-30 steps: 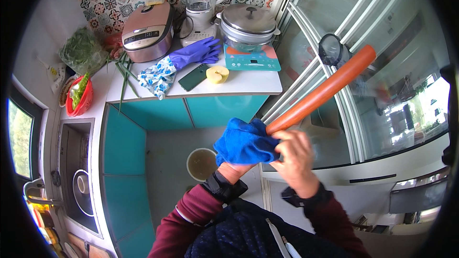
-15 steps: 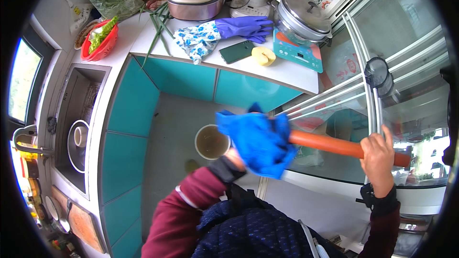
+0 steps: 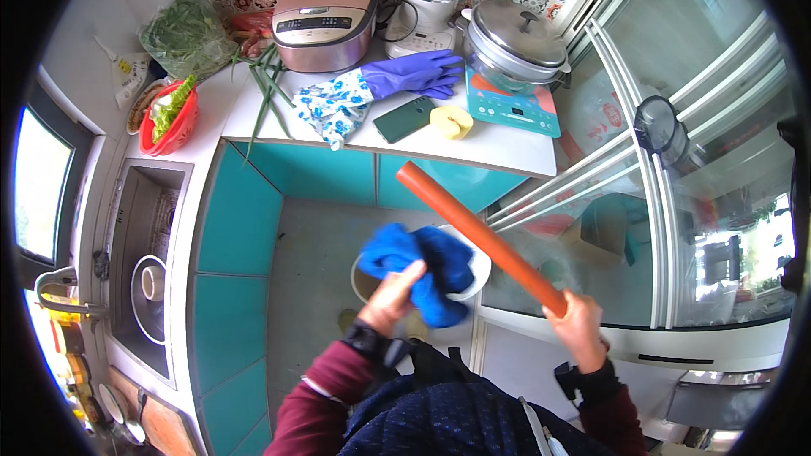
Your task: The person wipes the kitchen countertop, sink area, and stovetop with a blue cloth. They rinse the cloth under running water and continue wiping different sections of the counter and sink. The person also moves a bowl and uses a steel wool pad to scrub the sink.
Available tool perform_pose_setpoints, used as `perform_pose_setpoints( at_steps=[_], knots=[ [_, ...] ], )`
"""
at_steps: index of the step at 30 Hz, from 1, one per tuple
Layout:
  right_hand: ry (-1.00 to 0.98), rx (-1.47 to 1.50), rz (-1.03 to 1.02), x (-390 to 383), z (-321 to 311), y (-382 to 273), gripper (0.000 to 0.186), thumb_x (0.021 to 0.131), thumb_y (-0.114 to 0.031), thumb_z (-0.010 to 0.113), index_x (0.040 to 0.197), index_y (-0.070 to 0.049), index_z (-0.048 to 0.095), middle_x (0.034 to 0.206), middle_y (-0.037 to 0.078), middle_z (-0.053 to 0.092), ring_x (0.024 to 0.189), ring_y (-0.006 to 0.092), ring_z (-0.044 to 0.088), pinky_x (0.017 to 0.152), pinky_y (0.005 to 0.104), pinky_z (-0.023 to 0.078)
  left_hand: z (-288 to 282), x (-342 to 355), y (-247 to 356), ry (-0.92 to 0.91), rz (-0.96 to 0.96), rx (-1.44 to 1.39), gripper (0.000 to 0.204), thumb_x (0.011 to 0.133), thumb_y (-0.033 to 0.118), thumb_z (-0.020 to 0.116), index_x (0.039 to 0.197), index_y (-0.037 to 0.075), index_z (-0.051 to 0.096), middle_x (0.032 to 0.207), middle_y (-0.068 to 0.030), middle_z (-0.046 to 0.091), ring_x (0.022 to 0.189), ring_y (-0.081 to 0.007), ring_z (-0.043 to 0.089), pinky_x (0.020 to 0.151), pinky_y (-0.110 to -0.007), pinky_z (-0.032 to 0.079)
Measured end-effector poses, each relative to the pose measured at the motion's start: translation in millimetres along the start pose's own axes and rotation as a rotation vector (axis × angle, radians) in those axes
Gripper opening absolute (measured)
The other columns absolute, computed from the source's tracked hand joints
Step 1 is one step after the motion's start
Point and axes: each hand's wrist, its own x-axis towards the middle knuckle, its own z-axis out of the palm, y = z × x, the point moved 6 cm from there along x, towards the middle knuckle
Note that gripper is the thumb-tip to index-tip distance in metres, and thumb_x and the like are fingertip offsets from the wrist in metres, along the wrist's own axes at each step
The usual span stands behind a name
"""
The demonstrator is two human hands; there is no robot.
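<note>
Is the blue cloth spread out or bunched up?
Bunched up: the blue cloth is gathered in thick folds in the left hand.

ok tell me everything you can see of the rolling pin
The rolling pin is a long, plain, orange-brown cylinder, apparently wooden, with a smooth surface and no separate handles showing. The right hand grips its near end; the rest slants toward the upper left of the picture, its far end free. The blue cloth shows a gap from it.
</note>
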Motion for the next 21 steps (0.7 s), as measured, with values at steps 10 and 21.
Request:
perform_pose_setpoints(
  at_steps=[10, 21],
  knots=[
    [-0.055, 0.041, -0.013, -90.6, 23.9, 61.3, 0.018, 0.067, -0.015, 0.074, 0.074, -0.006, 0.06, 0.069, 0.014, 0.059, 0.069, 0.0365, 0.058, 0.064, 0.0458, 0.047, 71.7, 41.6, 103.0, 0.131, 0.31, -0.183, 0.039, 0.092, 0.047, 0.06, 0.102, 0.009, 0.058, 0.095, -0.0087, 0.064, 0.085, -0.0254, 0.063, 0.08, -0.042, 0.054],
    [0.075, 0.478, 0.574, -151.4, 24.5, 111.8, 0.027, 0.071, -0.018, 0.078, 0.086, -0.002, 0.064, 0.077, 0.013, 0.068, 0.072, 0.0261, 0.067, 0.069, 0.0335, 0.051, 70.7, 125.2, -41.4, 0.12, 0.166, 1.47, 0.077, 0.08, 0.054, 0.071, 0.122, -0.007, 0.05, 0.107, -0.0272, 0.064, 0.1, -0.0377, 0.064, 0.087, -0.041, 0.05]
  ],
)
